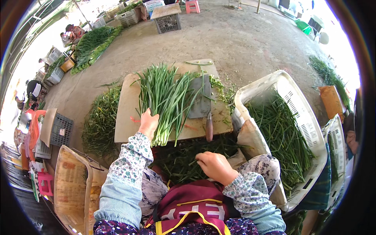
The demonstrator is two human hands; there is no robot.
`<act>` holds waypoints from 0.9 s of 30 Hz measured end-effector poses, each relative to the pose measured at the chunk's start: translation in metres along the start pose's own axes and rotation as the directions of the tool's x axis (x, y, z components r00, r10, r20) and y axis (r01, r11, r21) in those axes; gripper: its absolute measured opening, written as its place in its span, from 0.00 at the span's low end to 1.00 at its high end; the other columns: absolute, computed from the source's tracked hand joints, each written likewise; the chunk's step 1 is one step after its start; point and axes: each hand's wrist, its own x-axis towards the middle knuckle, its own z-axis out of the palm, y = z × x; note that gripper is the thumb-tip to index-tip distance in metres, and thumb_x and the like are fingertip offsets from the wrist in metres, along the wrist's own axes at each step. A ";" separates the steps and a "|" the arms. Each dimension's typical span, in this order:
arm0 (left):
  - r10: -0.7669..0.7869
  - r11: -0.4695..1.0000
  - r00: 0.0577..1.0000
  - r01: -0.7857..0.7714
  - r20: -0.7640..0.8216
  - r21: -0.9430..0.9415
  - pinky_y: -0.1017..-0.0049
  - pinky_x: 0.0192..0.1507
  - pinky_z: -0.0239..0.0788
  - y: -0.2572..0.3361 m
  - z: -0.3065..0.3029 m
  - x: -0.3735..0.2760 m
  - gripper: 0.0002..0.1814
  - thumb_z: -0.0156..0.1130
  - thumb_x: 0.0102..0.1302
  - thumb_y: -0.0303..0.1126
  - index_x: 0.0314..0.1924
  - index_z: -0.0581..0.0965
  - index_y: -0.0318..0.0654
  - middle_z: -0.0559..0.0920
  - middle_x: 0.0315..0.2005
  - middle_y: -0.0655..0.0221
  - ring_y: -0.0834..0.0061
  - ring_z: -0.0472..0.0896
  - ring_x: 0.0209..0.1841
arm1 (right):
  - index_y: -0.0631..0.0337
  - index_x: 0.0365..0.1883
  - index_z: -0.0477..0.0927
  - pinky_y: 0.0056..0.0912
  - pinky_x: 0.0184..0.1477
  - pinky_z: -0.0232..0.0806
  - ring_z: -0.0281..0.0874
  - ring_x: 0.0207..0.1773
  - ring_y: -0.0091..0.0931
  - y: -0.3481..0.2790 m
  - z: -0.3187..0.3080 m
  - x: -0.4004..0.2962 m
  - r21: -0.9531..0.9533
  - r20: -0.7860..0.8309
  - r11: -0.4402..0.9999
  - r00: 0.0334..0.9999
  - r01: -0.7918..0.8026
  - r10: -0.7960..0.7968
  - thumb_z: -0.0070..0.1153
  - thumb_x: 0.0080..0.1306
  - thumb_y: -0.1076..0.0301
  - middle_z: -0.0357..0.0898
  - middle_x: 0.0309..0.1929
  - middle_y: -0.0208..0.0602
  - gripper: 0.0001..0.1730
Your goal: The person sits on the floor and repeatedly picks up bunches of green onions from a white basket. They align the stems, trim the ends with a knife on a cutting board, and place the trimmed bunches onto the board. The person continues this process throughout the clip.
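A loose bunch of green garlic chives point(164, 102) lies across a pale cutting board point(126, 117), pale stem ends towards me. My left hand point(149, 123) is closed around the left side of the bunch. To the right of the chives rests a cleaver point(199, 98), its wooden handle overhanging the board's near edge. My right hand point(216, 167) hovers over dark leaf trimmings point(182, 164) between my knees, fingers curled together. Whether a thin leaf is pinched in it cannot be made out. A red tie point(134, 119) lies beside my left hand.
At right stands a white plastic crate point(280, 76) of chives. An empty-looking crate point(73, 188) is at lower left. A heap of trimmings point(101, 126) lies left of the board. Farther left, a person point(77, 31) sits by spread greens point(94, 44). A board-topped crate point(167, 22) stands ahead.
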 end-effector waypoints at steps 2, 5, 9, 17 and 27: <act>-0.016 0.999 0.998 0.018 -0.068 0.027 0.68 0.68 0.60 -0.009 0.001 0.005 0.37 0.62 0.61 0.31 0.69 0.65 0.30 0.66 0.66 0.46 0.53 0.69 0.66 | 0.60 0.37 0.81 0.47 0.41 0.73 0.81 0.38 0.46 -0.005 0.006 0.024 0.050 -0.022 0.998 0.999 -0.029 0.030 0.57 0.64 0.66 0.82 0.34 0.46 0.08; 0.007 1.000 0.998 -0.009 -0.068 -0.026 0.69 0.69 0.58 -0.011 0.002 0.006 0.35 0.58 0.63 0.30 0.70 0.64 0.27 0.66 0.67 0.48 0.55 0.66 0.68 | 0.61 0.34 0.82 0.52 0.42 0.72 0.80 0.38 0.49 -0.003 0.024 0.062 0.065 -0.040 0.987 0.988 -0.145 0.147 0.56 0.66 0.59 0.82 0.31 0.51 0.14; -0.021 0.941 0.997 -0.007 -0.080 -0.337 0.76 0.48 0.70 -0.005 -0.001 -0.005 0.34 0.48 0.61 0.20 0.70 0.64 0.25 0.76 0.58 0.56 0.74 0.77 0.47 | 0.63 0.36 0.83 0.49 0.41 0.73 0.80 0.38 0.49 0.003 0.055 0.100 0.068 -0.086 0.965 0.962 -0.255 0.260 0.58 0.66 0.61 0.82 0.31 0.52 0.13; 0.264 0.964 0.957 -0.258 -0.121 0.061 0.63 0.72 0.53 0.022 -0.004 -0.038 0.43 0.69 0.58 0.40 0.69 0.62 0.27 0.63 0.66 0.48 0.54 0.62 0.69 | 0.61 0.40 0.81 0.44 0.41 0.73 0.80 0.39 0.48 -0.012 0.055 0.128 0.180 -0.432 0.984 0.898 -0.001 0.080 0.55 0.67 0.72 0.81 0.36 0.46 0.06; 0.194 0.937 0.975 -0.216 -0.106 -0.274 0.72 0.64 0.61 -0.007 0.004 -0.029 0.29 0.59 0.64 0.24 0.66 0.67 0.28 0.71 0.58 0.62 0.70 0.70 0.60 | 0.66 0.41 0.82 0.35 0.40 0.73 0.81 0.38 0.40 -0.018 0.057 0.191 0.150 -0.393 0.984 0.919 0.097 -0.031 0.55 0.63 0.82 0.79 0.40 0.45 0.10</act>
